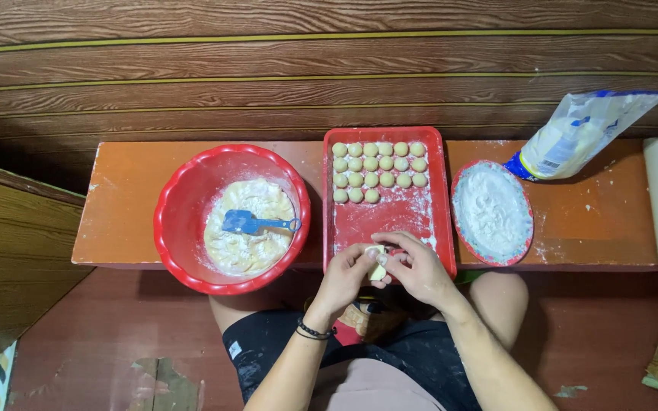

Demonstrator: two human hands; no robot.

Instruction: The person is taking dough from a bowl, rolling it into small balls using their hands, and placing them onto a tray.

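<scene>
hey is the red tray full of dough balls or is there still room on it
Partly full. The red tray holds rows of dough balls only at its far end; the near half shows bare floured surface, and the last row is incomplete.

A low orange bench [146, 190] stands against a dark wood-plank wall [268, 68] on reddish floor [100, 335].

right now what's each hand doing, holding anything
Left hand: fingers closed on the piece of dough, over the near edge of the red tray.
Right hand: fingers curled onto the same piece of dough from the other side.
</scene>
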